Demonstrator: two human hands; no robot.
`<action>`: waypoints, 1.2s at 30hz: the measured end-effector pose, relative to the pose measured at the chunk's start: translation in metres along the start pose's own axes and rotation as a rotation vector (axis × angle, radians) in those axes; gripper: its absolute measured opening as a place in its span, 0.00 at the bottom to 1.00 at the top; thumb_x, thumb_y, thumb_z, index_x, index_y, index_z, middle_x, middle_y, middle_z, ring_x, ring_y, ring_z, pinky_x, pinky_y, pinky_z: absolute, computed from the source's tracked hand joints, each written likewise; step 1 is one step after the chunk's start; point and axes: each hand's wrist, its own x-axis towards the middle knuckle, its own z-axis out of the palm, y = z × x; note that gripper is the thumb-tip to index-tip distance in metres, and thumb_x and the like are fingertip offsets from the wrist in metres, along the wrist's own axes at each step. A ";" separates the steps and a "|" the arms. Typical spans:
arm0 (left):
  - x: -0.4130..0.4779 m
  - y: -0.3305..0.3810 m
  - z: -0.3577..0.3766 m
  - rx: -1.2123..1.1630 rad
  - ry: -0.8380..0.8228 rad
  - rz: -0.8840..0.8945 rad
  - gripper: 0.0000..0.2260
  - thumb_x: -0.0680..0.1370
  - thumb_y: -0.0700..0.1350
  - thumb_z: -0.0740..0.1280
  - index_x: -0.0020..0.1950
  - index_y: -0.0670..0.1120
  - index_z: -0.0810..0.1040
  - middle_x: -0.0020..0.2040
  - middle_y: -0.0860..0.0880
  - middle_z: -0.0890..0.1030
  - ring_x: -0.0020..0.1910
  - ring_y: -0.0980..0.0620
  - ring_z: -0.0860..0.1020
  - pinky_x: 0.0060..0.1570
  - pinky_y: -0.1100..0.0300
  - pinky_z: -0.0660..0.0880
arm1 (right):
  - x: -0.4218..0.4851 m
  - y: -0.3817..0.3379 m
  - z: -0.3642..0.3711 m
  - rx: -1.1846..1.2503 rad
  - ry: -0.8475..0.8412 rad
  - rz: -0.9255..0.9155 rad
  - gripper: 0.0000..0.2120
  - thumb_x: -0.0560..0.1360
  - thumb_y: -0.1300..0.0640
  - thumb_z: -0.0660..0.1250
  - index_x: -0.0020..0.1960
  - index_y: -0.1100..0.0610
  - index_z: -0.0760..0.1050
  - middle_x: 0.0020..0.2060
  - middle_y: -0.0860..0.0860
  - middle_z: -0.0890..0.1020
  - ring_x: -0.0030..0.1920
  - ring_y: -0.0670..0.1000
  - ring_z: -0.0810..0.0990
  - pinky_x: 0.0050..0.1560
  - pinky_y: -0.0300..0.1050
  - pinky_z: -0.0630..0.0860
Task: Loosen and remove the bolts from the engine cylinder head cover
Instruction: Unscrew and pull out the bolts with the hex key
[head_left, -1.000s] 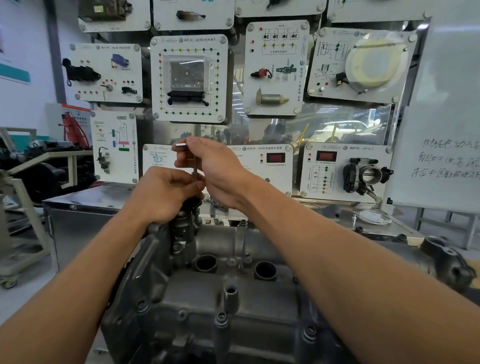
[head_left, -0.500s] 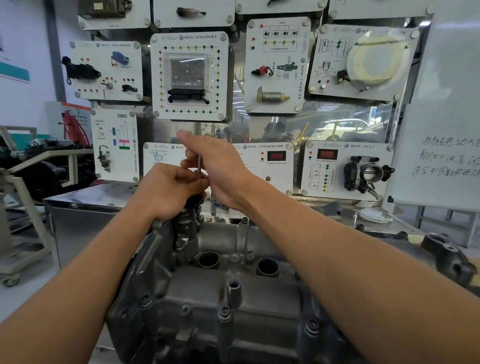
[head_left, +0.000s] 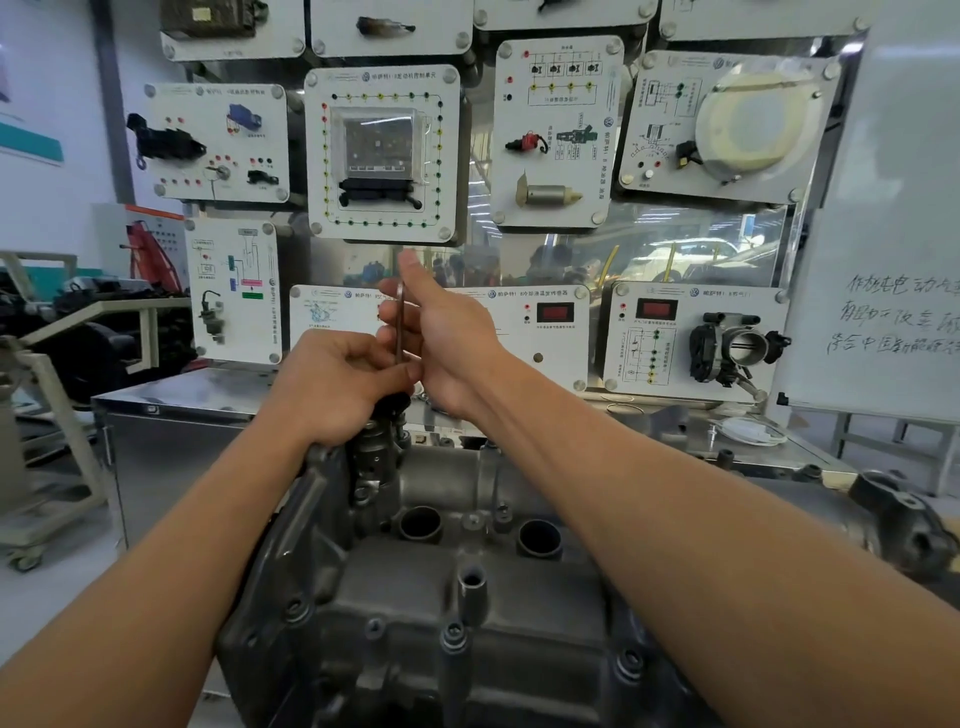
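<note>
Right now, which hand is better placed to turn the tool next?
Probably the right. The right hand holds the thin tool high on its shaft, free to twist; the left hand is wrapped low round its base at the engine cover.

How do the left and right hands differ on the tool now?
The left hand sits lower, fist curled round the base of the tool above the cylinder head cover; the right hand sits higher, fingers pinching the thin upright shaft. The left forefinger is curled, the right's points up. Both hold the same tool.
</note>
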 end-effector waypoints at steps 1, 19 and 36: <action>-0.001 0.000 0.000 -0.002 0.007 0.000 0.06 0.72 0.42 0.77 0.39 0.42 0.83 0.39 0.39 0.85 0.37 0.46 0.82 0.46 0.54 0.78 | 0.001 0.000 0.001 -0.008 0.009 0.008 0.16 0.79 0.45 0.68 0.48 0.59 0.76 0.25 0.49 0.79 0.22 0.47 0.75 0.23 0.38 0.73; -0.002 0.000 -0.001 0.017 0.014 -0.016 0.04 0.73 0.39 0.76 0.39 0.41 0.83 0.31 0.50 0.84 0.29 0.58 0.79 0.33 0.68 0.76 | -0.011 0.006 0.000 -0.456 -0.114 -0.269 0.15 0.80 0.48 0.67 0.40 0.56 0.81 0.27 0.51 0.71 0.29 0.47 0.70 0.37 0.37 0.71; -0.005 0.000 0.000 -0.143 0.000 -0.034 0.05 0.73 0.37 0.74 0.48 0.40 0.85 0.39 0.46 0.85 0.35 0.54 0.81 0.40 0.68 0.79 | -0.014 -0.013 -0.010 -0.135 -0.290 0.014 0.17 0.86 0.55 0.52 0.39 0.55 0.68 0.34 0.50 0.73 0.40 0.49 0.75 0.38 0.39 0.74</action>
